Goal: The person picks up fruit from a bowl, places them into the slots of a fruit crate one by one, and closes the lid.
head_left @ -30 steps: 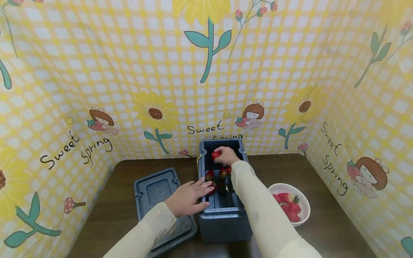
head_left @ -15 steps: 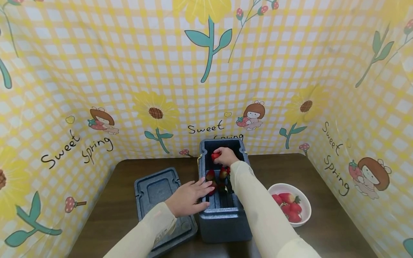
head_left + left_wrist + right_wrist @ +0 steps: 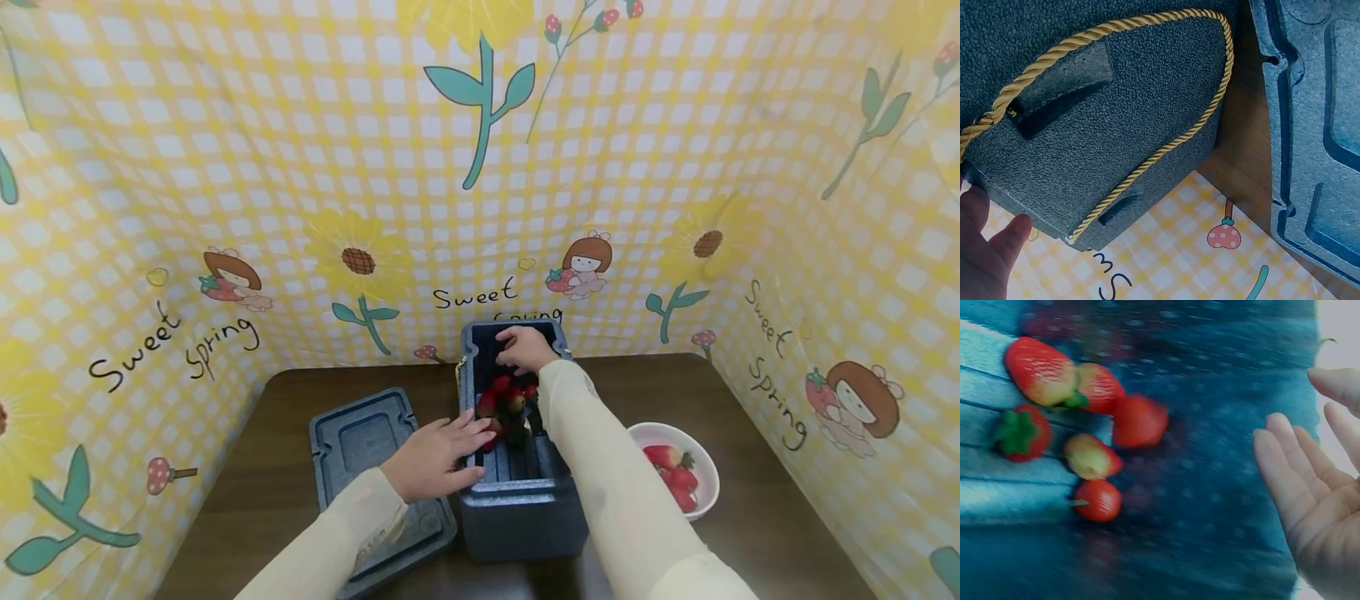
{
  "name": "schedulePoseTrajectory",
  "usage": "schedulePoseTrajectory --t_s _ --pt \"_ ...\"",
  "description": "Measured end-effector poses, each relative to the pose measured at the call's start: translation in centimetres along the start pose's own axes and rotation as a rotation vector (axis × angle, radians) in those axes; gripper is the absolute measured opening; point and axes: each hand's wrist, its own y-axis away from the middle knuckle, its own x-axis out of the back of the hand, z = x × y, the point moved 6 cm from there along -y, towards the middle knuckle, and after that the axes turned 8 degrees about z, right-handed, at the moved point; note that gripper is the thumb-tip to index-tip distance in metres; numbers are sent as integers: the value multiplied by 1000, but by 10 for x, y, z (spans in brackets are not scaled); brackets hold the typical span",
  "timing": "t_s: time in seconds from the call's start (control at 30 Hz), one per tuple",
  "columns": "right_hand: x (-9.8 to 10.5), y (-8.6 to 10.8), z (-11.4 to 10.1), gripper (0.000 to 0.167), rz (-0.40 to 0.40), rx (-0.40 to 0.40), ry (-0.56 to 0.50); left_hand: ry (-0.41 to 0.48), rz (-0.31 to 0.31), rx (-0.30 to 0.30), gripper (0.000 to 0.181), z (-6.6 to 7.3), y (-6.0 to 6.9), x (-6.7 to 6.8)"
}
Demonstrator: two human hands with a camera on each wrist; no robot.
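Observation:
A dark blue foam box (image 3: pixel 522 525) stands in the middle of the table with several strawberries (image 3: pixel 487 404) inside. In the right wrist view one strawberry (image 3: pixel 1140 422) is blurred, at the far side of the others. Over the box's far end is my right hand (image 3: pixel 527 348), apart from the fruit; its fingers look fairly straight in the right wrist view, with nothing between them and the thumb. My left hand (image 3: pixel 437 458) rests with extended fingers on the box's left rim. A twisted gold rope (image 3: pixel 1129 24) runs along the box's side in the left wrist view.
To the left lies a blue foam lid (image 3: pixel 363 437), tilted on the brown table (image 3: pixel 258 467). A white bowl (image 3: pixel 708 492) holding several strawberries stands right of the box, partly behind my right forearm. Yellow checked cloth (image 3: pixel 480 233) surrounds the table at the back and sides.
My right hand has let go of a strawberry, which is now among the others in the box. That hand has risen slightly toward the far end; the left hand stays on the rim.

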Motion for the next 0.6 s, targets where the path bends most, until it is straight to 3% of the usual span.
schedulePoseTrajectory --t_s 0.13,0.27,0.47,0.6 --pt "32 7 -13 49 -16 15 -1 -5 1 -6 53 1 -3 2" --pt "68 14 -10 50 3 34 -6 4 1 0 53 0 -4 2" --pt "127 36 24 49 59 3 11 23 1 1 54 -2 -4 0" --pt "163 53 59 52 36 -40 71 43 7 -3 54 -3 -3 -3"
